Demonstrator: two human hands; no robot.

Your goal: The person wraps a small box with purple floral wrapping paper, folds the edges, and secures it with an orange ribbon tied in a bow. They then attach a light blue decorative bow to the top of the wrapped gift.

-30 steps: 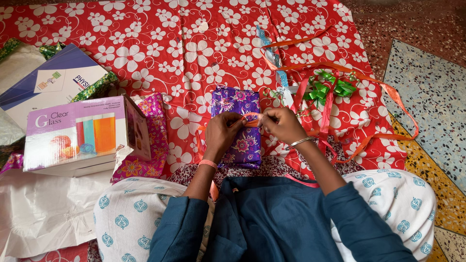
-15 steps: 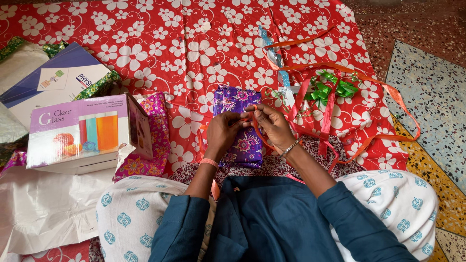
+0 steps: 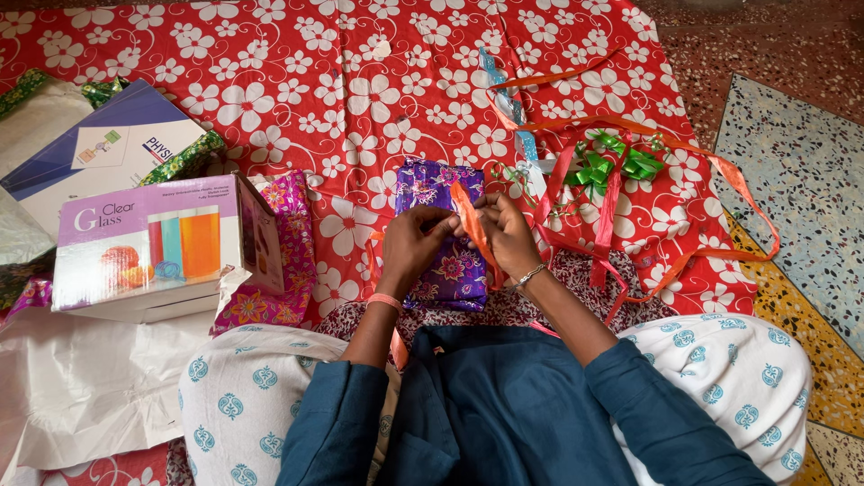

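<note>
- Both hands pinch an orange ribbon (image 3: pixel 470 223) over a purple floral-wrapped gift box (image 3: pixel 443 236): left hand (image 3: pixel 410 245) clamps the ribbon low against the wrapping, right hand (image 3: pixel 508 232) grips the strand that rises up off the box top. Fingers of both closed on ribbon, not on the box itself.
- Red bedsheet with white flowers (image 3: pixel 360 81) covers the floor; everything sits on it.
- White paper sheet (image 3: pixel 81 387) lies bottom left, partly under the person's knee.
- Blue-and-white flat box (image 3: pixel 99 148) at far left, tilted, green foil wrap just under its edge.
- Lilac carton picturing drinking glasses (image 3: pixel 148 247) lies beside it, resting on pink floral wrapping paper (image 3: pixel 288 243).
- Gift box lies flat just in front of the lap, between the two wrists, long side running away from the person.
- Loose orange ribbon lengths (image 3: pixel 720 180) loop over the sheet at right, well apart from the box.
- Green ribbon bow (image 3: pixel 612 162) lies among those loops, near the right hand but not touching.
- Step, judged: tying the ribbon across the box top, knot being formed at the middle.
- Next move calls for steady tension on both ends and the left fingers pinning the crossing so the strand does not slide off the slick wrap.
</note>
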